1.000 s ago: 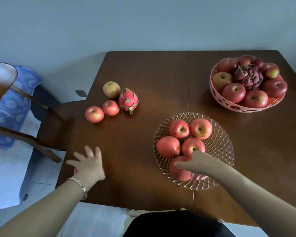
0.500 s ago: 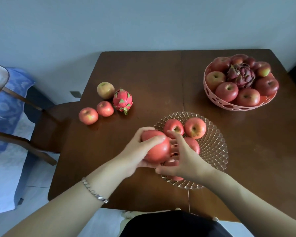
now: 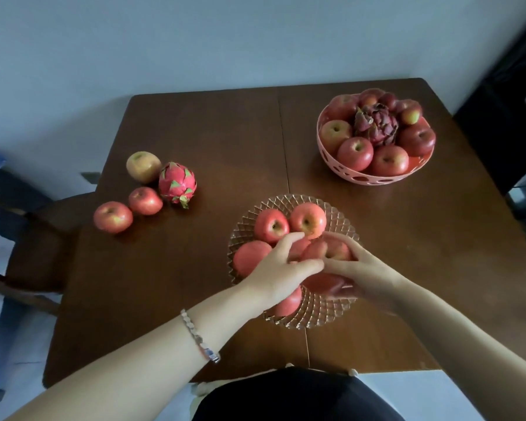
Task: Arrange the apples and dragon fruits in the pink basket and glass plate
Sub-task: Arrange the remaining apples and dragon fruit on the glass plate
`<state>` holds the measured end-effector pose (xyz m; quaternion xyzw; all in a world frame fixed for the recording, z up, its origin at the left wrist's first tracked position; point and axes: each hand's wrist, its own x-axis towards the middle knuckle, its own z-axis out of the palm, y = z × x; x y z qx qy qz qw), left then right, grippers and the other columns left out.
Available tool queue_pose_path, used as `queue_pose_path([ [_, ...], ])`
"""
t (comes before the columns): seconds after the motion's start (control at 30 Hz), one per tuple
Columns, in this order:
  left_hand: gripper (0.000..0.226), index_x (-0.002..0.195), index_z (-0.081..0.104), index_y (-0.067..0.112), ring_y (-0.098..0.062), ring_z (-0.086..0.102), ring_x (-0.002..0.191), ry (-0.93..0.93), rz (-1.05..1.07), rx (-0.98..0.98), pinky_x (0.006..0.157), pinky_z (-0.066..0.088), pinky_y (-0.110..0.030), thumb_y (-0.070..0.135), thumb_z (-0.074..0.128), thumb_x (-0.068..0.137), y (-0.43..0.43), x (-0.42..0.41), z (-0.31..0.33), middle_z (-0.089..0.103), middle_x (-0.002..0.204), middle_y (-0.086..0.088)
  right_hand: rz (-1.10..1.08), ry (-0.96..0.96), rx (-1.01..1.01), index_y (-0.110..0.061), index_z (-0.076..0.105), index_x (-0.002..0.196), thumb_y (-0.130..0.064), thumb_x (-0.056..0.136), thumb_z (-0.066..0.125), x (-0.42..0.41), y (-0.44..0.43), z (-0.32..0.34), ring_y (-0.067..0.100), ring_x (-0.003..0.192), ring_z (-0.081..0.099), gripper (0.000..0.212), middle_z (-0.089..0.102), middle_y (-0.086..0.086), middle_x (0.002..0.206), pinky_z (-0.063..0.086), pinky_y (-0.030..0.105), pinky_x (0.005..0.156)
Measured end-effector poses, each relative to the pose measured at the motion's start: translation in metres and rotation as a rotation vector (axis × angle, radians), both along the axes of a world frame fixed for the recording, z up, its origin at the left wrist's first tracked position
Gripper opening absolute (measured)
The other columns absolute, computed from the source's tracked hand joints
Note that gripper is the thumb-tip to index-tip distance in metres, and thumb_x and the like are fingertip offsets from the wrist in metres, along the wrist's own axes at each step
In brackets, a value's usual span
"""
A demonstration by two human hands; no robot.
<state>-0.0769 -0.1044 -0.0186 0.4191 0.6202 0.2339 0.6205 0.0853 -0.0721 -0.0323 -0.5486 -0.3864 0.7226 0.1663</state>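
The glass plate [image 3: 340, 214] sits mid-table with several red apples in it, two at its far side [image 3: 271, 224] [image 3: 308, 220] and one at its left side [image 3: 249, 258]. My left hand [image 3: 281, 271] lies over the plate's middle, fingers spread and touching the apples. Beside it, my right hand [image 3: 368, 275] cups an apple [image 3: 331, 250] in the plate. The pink basket [image 3: 362, 177] at the far right holds several apples around a dark dragon fruit [image 3: 377, 123]. A pink dragon fruit [image 3: 176, 183], a yellowish apple [image 3: 143, 167] and two red apples [image 3: 145, 200] [image 3: 113, 217] lie loose at the left.
The brown wooden table [image 3: 195, 284] has its left edge just past the loose fruit. A wooden chair [image 3: 43, 238] stands against that side. A pale wall runs behind the table, and dark furniture [image 3: 513, 117] stands at the far right.
My left hand carried an apple from the table's near left to the plate and let it go on the plate's left side. My right hand shifted right and closed around an apple.
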Motion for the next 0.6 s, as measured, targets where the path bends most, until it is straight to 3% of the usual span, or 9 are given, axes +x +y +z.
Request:
queue_pose_path([
  [0.1,0.066,0.137,0.033,0.035,-0.012,0.049,0.121,0.008,-0.143,0.019,0.103,0.039,-0.029,0.022,0.065,0.082,-0.001,0.002,-0.006,0.048,0.134,0.005,0.062,-0.017,-0.06,-0.029,0.052,0.116,-0.026,0.059,0.082,0.015,-0.004,-0.002,0.03,0.092,0.067,0.065,0.057,0.006,0.114,0.06,0.042,0.071],
  [0.2,0.047,0.125,0.046,0.03,-0.007,0.055,0.115,0.051,-0.194,0.104,0.095,0.046,-0.022,0.008,0.058,0.086,-0.003,-0.008,-0.014,0.057,0.125,0.007,0.072,-0.156,-0.026,-0.024,0.051,0.112,-0.019,0.057,0.089,0.023,-0.01,-0.008,0.027,0.09,0.066,0.067,0.056,0.006,0.111,0.06,0.04,0.064],
  [0.3,0.044,0.133,0.045,0.026,-0.001,0.042,0.125,0.519,-0.381,0.427,0.104,0.03,-0.015,0.016,0.053,0.09,-0.007,-0.022,-0.027,0.049,0.131,0.013,0.03,-0.547,0.207,-0.022,0.044,0.109,-0.035,0.061,0.085,0.015,-0.021,-0.021,0.011,0.08,0.059,0.065,0.059,0.0,0.101,0.05,0.023,0.058],
  [0.37,0.052,0.14,0.038,0.022,-0.009,0.02,0.142,0.717,-0.539,0.609,0.114,0.013,-0.022,0.027,0.053,0.091,-0.01,-0.026,-0.04,0.031,0.151,0.007,-0.002,-0.722,0.302,-0.02,0.04,0.106,-0.05,0.06,0.08,0.005,-0.027,-0.029,0.014,0.078,0.06,0.069,0.06,-0.001,0.093,0.047,0.025,0.062],
  [0.47,0.071,0.149,0.016,0.021,-0.014,-0.009,0.147,0.875,-0.766,0.579,0.12,-0.004,-0.039,0.047,0.046,0.09,-0.013,-0.02,-0.058,-0.002,0.16,0.004,0.093,-0.865,0.333,-0.018,0.036,0.098,-0.065,0.057,0.071,-0.009,-0.033,-0.041,0.024,0.087,0.063,0.071,0.06,0.0,0.085,0.05,0.031,0.068],
  [0.6,0.077,0.15,0.006,0.021,-0.014,-0.012,0.146,1.005,-0.859,0.549,0.116,-0.014,-0.041,0.055,0.039,0.089,-0.009,-0.019,-0.071,-0.012,0.159,0.004,0.21,-0.976,0.366,-0.009,0.041,0.104,-0.069,0.064,0.063,-0.019,-0.03,-0.048,0.028,0.101,0.06,0.076,0.061,0.008,0.103,0.05,0.035,0.078],
])
